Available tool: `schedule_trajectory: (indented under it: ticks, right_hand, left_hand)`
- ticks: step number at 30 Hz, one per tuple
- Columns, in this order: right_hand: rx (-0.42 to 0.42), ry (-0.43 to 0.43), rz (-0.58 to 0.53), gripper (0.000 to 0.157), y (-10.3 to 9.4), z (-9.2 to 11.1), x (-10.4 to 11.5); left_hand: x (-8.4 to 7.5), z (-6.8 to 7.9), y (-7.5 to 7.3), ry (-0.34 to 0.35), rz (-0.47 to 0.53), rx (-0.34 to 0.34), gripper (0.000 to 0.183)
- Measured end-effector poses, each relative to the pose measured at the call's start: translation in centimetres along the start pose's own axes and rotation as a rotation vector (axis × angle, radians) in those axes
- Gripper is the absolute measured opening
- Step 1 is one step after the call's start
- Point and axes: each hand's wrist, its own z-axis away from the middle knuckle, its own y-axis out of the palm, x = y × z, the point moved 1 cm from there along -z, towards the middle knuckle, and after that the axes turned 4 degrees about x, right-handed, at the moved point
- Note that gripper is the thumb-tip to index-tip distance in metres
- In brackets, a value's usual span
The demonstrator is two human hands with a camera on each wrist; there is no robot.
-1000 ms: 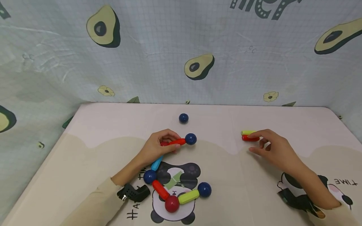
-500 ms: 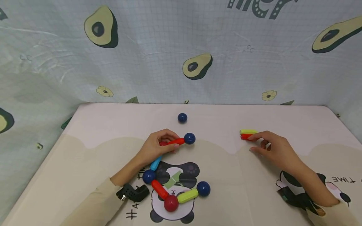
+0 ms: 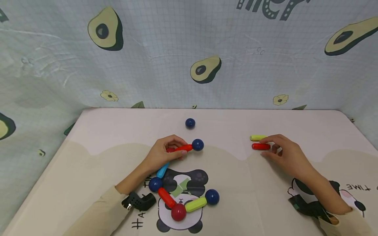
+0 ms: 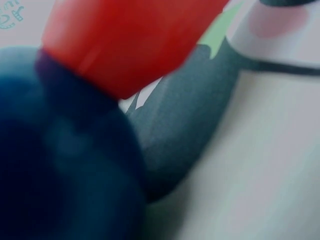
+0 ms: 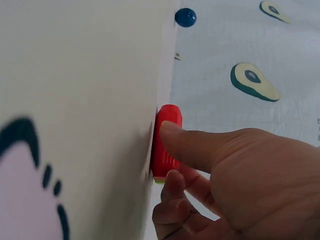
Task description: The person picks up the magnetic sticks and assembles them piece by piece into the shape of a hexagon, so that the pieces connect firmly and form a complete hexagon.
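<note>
In the head view my left hand point(image 3: 168, 150) grips a red stick point(image 3: 185, 147) of a ball-and-stick chain, with a blue ball point(image 3: 198, 145) on its far end. A red ball point(image 3: 170, 150) is partly hidden by the fingers. From there the chain runs through a light-blue stick point(image 3: 162, 170) down to more balls and sticks. At the right, the thumb and index finger of my right hand point(image 3: 284, 154) straddle a loose red stick point(image 3: 261, 146). The index finger lies between it and a yellow-green stick point(image 3: 258, 138). Whether the thumb touches the red stick I cannot tell.
A loose blue ball point(image 3: 190, 123) lies near the table's back edge. The chain's near part has a red ball point(image 3: 178, 212), a yellow-green stick point(image 3: 196, 204) and an end blue ball point(image 3: 212, 197). A printed cloth point(image 3: 165, 42) rises behind the table.
The loose red stick has moved slightly toward me, apart from the yellow-green stick, and my right index finger has come between them. My left hand and the chain have stayed put.
</note>
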Motion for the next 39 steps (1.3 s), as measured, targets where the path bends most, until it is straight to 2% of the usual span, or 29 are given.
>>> schedule_trajectory:
  ticks: [4,11,16,21,24,39]
  right_hand:
    - [0.028,0.048,-0.009,0.038,0.1,0.1,-0.2]
    - [0.034,0.039,-0.03,0.037,0.0,-0.2,0.4]
    - [0.085,0.029,-0.113,0.038,0.4,-1.2,2.8]
    - [0.138,-0.051,-0.176,0.036,1.5,-2.6,5.7]
    - [0.156,-0.069,-0.2,0.035,2.0,-3.3,6.9]
    - [0.222,-0.087,-0.252,0.033,4.2,-5.3,9.9]
  left_hand:
    - [0.1,0.0,0.0,0.006,0.005,0.001,0.027]
    - [0.1,0.0,-0.1,0.016,0.004,0.003,0.027]
    - [0.0,0.0,-0.2,0.013,0.006,0.0,0.027]
    - [0.1,0.1,-0.1,0.013,0.001,-0.004,0.026]
    - [0.1,0.0,-0.1,0.016,-0.01,-0.006,0.026]
    - [0.1,0.0,0.0,0.006,-0.032,-0.014,0.026]
